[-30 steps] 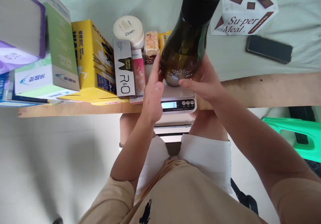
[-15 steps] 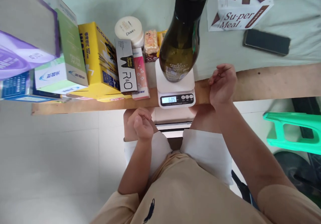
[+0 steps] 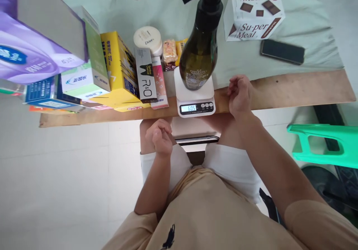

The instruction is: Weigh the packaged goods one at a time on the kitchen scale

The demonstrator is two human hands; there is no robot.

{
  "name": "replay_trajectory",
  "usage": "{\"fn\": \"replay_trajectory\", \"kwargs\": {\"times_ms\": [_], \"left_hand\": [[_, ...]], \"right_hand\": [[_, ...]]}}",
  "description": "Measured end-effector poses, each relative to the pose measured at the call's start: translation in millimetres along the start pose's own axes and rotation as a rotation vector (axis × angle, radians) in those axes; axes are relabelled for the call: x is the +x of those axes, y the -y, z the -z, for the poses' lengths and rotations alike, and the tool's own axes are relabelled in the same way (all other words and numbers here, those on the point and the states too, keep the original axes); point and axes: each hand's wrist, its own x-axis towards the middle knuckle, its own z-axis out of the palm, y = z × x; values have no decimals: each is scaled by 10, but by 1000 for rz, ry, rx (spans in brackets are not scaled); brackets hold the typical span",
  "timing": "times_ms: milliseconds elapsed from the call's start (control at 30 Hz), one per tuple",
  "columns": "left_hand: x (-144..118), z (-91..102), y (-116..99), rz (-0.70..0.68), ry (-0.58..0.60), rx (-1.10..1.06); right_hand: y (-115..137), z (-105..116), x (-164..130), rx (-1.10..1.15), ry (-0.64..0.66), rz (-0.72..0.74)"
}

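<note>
Pump bottle [image 3: 199,52] upright on scale [image 3: 195,97], its label unreadable, my hands [image 3: 160,138] [image 3: 239,95] loosely curled, holding nothing, boxes [image 3: 120,71] crowding left

A wooden board [image 3: 293,89] carries the things, its far part covered by a pale green cloth [image 3: 179,11]. At the near edge sits a white kitchen scale [image 3: 195,97], and a dark pump bottle [image 3: 200,48] stands upright on its platform. Left of the scale stand an R&O box [image 3: 145,76], a pink box [image 3: 160,82], a yellow box [image 3: 119,69] and a stack of tissue boxes [image 3: 41,56]. Behind them sit a Dove jar [image 3: 147,39] and snack packets [image 3: 170,50]. On the cloth to the right lie a Su-per Meal box [image 3: 253,15] and a black phone [image 3: 282,51].
</note>
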Motion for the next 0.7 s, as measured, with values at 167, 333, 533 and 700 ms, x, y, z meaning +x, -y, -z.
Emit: {"fn": "replay_trajectory", "kwargs": {"times_ms": [167,333,533,700], "left_hand": [[-7,15,-6,21,-3,-7],[1,-10,-32,33,25,-10],[19,-18,-64,23,45,14],[97,-63,-125,-12,101,32]], "right_hand": [[-26,-13,23,-43,2,-20],[0,-35,11,-87,7,-32],[107,-56,-34,-141,22,-47],[245,-105,-132,-196,24,-67]]}}
